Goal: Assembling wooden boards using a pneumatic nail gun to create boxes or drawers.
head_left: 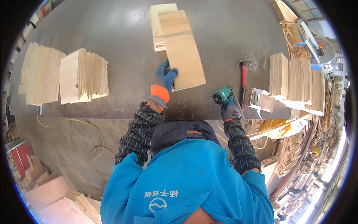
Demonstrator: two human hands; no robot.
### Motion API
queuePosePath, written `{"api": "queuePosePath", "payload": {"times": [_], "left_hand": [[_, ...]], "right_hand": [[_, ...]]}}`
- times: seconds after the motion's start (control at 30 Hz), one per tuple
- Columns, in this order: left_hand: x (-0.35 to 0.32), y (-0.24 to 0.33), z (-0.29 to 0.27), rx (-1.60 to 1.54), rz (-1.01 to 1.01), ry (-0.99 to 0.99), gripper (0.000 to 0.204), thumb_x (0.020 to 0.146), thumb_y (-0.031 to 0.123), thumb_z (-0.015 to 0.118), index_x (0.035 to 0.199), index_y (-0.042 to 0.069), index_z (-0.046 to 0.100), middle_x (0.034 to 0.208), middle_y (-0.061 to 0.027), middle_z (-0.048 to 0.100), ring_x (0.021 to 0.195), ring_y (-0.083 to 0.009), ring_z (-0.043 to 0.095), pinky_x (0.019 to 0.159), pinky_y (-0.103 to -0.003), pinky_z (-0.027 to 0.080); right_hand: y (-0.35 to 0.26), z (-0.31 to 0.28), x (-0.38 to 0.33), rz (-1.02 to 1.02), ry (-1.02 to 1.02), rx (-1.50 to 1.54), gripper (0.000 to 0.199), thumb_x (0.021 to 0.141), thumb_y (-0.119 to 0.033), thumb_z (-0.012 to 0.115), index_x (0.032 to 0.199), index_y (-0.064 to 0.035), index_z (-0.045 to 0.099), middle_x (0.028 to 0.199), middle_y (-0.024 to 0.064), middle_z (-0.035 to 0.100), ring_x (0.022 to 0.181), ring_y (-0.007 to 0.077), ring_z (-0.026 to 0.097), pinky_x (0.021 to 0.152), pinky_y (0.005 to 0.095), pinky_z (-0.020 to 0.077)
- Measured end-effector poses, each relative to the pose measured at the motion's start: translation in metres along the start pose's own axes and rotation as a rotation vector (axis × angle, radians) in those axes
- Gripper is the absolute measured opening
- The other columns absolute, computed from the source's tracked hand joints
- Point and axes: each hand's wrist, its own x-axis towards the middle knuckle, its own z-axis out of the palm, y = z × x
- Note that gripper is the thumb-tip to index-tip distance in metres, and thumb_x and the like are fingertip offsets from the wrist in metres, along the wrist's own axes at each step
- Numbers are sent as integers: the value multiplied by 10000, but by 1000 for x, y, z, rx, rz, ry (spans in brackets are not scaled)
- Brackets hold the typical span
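My left hand (163, 83), in a blue and orange glove, grips the near left corner of a long pale plywood board (183, 48). The board lies on the dark workbench (123, 33), its far end resting over a small stack of similar boards (159, 26). My right hand (230, 110), in a grey and blue glove, holds a green power tool (223, 95) at the bench's near edge, to the right of the board.
A red-handled hammer (243, 76) lies right of the board. A small open metal box (258, 99) sits beside it. Upright stacks of thin wood sheets stand at left (84, 76) and right (298, 80). A yellow hose (93, 140) curls on the floor.
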Motion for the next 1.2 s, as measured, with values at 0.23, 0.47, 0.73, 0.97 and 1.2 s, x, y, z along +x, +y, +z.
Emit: {"api": "queuePosePath", "payload": {"times": [0.23,0.47,0.73,0.97,1.2], "left_hand": [[-34,34,-23,175,17,-289,607,1008,125,651,1567,-77,528,1463,-165,672,1301,-223,641,1134,-332,477],[-29,65,16,533,-38,-554,543,935,37,589,1468,-38,657,1380,-151,734,1280,-226,676,1113,-362,508],[-10,70,69,1003,647,-432,423,924,105,722,1340,25,729,1245,-220,754,1153,-379,722,997,-437,574],[-52,73,59,883,828,271,402,940,121,752,1334,41,738,1297,-215,739,1205,-404,697,1055,-461,553],[-87,77,-76,951,798,958,467,895,172,833,1341,66,745,1299,-207,729,1245,-397,669,1089,-475,530]], "right_hand": [[-1,-50,5,-80,115,295,902,944,-511,797,1598,14,463,1311,272,718,1241,403,693,1027,497,562],[1,-178,-16,-145,-126,2058,667,1090,-540,586,1469,8,612,1171,176,756,1119,242,739,910,385,626],[63,-158,-60,-81,13,1769,410,1087,-302,610,1301,42,672,1107,169,767,885,287,781,750,416,644],[113,-108,-60,-17,121,2257,394,1103,-255,624,1448,-65,630,1312,134,761,1078,313,780,895,451,654],[79,-23,-4,-56,-199,2232,449,1085,-85,615,1529,-72,552,1501,140,653,1287,336,701,988,487,656]]}}
